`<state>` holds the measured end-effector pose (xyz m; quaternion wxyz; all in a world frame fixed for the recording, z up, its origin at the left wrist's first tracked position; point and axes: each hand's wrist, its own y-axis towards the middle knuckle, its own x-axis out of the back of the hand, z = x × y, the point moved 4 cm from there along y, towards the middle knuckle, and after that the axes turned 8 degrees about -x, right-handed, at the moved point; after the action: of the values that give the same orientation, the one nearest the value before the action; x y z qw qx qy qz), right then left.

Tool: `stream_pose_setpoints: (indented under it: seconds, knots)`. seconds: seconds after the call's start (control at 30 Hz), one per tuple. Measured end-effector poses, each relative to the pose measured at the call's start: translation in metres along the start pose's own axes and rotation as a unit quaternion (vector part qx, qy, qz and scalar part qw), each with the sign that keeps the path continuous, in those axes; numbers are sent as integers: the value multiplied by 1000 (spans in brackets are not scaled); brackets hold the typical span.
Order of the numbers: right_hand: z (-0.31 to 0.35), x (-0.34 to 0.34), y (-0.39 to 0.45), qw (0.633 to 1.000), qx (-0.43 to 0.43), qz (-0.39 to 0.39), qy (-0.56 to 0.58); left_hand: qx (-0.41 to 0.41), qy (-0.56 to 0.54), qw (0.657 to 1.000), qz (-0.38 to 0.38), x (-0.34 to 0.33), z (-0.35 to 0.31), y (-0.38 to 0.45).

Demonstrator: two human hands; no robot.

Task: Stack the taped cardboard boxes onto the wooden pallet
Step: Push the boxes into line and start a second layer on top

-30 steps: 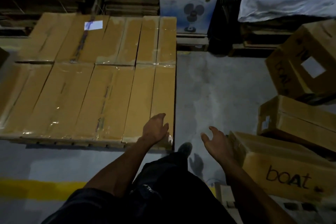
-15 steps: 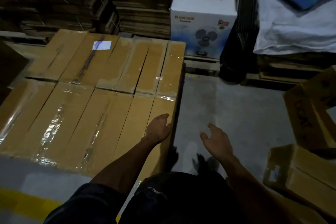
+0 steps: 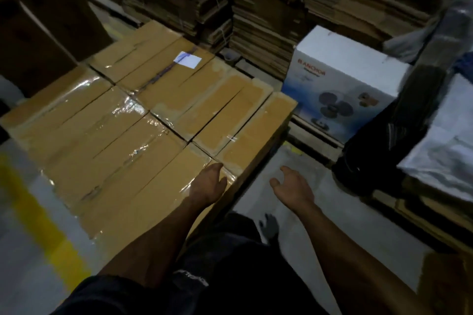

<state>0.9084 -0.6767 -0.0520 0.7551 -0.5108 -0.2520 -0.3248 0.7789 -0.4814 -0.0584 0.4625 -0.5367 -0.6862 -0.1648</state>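
Note:
Several long taped cardboard boxes (image 3: pixel 133 140) lie side by side in a flat layer at centre left, their shiny tape catching the light. One carries a white label (image 3: pixel 187 59). The pallet under them is hidden. My left hand (image 3: pixel 208 185) rests palm down on the near right corner of the nearest box, holding nothing. My right hand (image 3: pixel 293 186) hovers over the bare concrete floor (image 3: pixel 289 212) just right of the stack, fingers loosely spread and empty.
A white fan carton (image 3: pixel 343 89) stands on a low pallet at the right. Stacks of flattened cardboard (image 3: pixel 256 7) fill the back. A plastic-wrapped load (image 3: pixel 440 146) sits at far right. A yellow floor line (image 3: pixel 43 222) runs along the left.
The view has swung left and tilted, so the loose boxes on the right have left the frame. Both hands keep about the same pose, the left staying on the box corner.

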Motion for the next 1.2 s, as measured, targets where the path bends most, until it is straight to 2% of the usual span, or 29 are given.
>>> stream_pose_setpoints:
  seconds: [0.17,0.37,0.67,0.8,0.9,1.07,1.2]
  knots:
    - [28,48,66,998,51,11,-39,78,-22,997,-16,-14,3,40]
    - [71,70,161,991,83,45,-89,154,-55,986,-20,-26,25,114]
    - [150,116,271,987,102,74,-96,304,-122,944,-47,-2,38,180]
    - [166,113,330,987,95,87,-96,368,-162,911,-89,-15,42,206]
    - [165,94,393,985,93,95,-106,430,-187,875,-124,-56,62,229]
    - [158,54,498,976,140,63,-153,520,-179,814,-186,-129,99,264]
    - [171,27,572,978,162,23,-131,572,-154,779,-207,-177,124,282]
